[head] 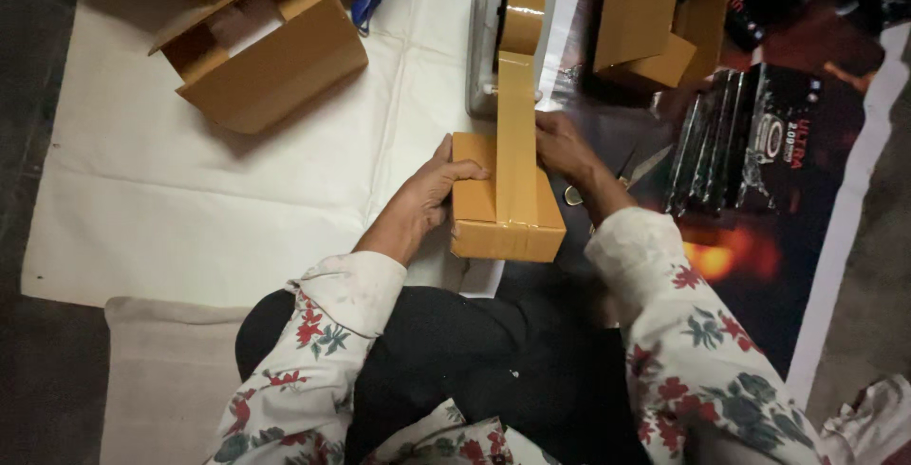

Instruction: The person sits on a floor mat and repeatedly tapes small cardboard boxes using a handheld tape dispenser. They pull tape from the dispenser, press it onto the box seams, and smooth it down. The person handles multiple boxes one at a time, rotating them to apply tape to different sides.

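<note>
box [479, 201] clasped between left hand [438, 185] and right hand [562, 147].

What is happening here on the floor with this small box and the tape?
A person sitting on the floor holds a small closed cardboard box between both hands: the left hand on its left side, the right hand at its far right edge. A strip of brown tape runs from the grey tape dispenser over the box top and down its near side. An open cardboard box lies to the left on the white sheet.
</note>
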